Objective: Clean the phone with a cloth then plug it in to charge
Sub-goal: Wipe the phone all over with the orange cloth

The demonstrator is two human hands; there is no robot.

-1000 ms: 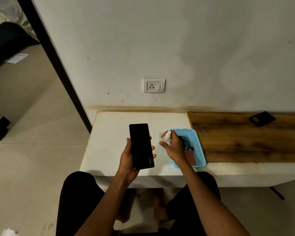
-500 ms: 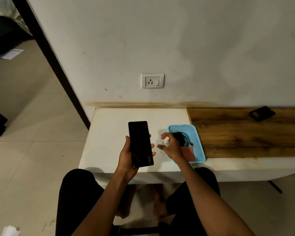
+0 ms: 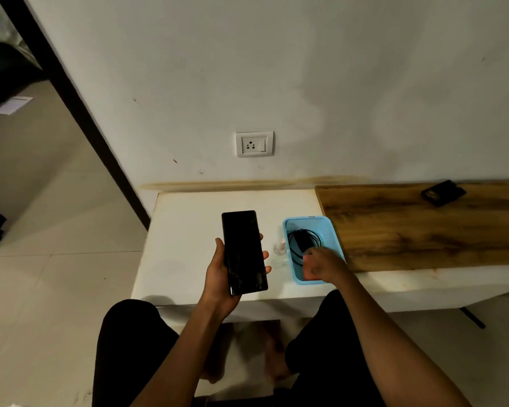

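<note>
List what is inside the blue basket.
The blue basket holds a coiled black cable. The right hand reaches in and covers the near end, so whatever lies under it is hidden.

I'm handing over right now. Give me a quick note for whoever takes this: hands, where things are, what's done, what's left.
Left hand grips the phone, screen up, above the white table.
Right hand is down in the blue basket, blurred; its grip cannot be told.
Black charger cable lies coiled in the basket. Small spray bottle stands on the table left of the basket.
Wall socket has nothing plugged in.
Done: nothing visible.
Left: wipe, then plug in.
</note>
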